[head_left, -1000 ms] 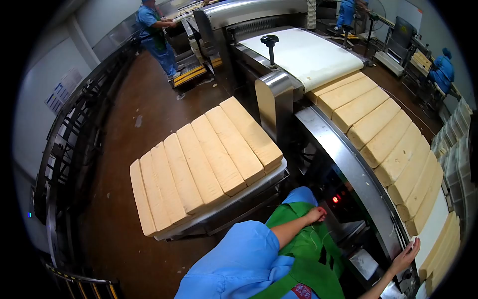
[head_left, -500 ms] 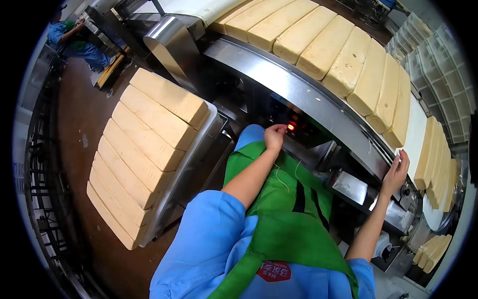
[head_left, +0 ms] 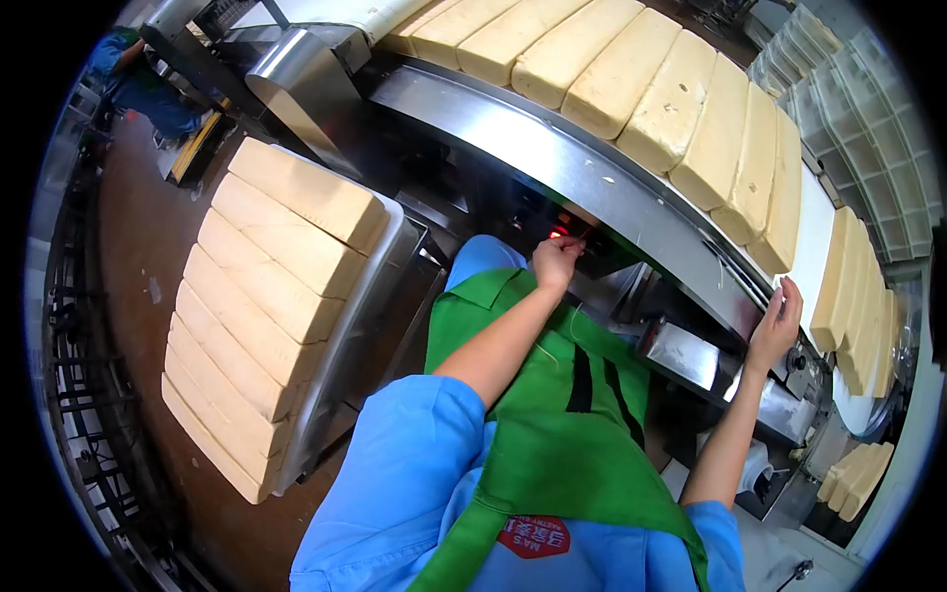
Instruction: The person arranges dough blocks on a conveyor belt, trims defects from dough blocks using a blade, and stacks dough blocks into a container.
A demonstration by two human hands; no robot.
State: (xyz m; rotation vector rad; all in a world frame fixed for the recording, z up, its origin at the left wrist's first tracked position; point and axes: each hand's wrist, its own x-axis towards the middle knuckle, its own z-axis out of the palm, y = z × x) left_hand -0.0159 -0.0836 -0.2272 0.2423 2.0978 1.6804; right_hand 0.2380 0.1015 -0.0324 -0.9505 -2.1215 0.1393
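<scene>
My left hand (head_left: 557, 263) is in front of the dark space under the conveyor, beside a glowing red display (head_left: 558, 235). Its fingers are pinched together, and what they hold, if anything, is too small to make out. My right hand (head_left: 776, 326) is at the conveyor's near edge, fingers extended and apart, fingertips close to the white belt (head_left: 811, 247). Just beyond those fingertips lies the end of a row of long pale loaves (head_left: 681, 109) set side by side on the belt. A second group of similar loaves (head_left: 846, 291) sits farther right.
On my left, a pale plastic tray (head_left: 390, 232) bears several long loaves (head_left: 266, 296). The conveyor's steel side rail (head_left: 493, 113) runs in front of me. White crates (head_left: 863, 128) are stacked at the far right. Another person (head_left: 148, 84) stands at the upper left.
My left hand has moved slightly up and right, nearer the red display. My right hand stays by the belt edge with its fingers extended. The view has shifted a little.
</scene>
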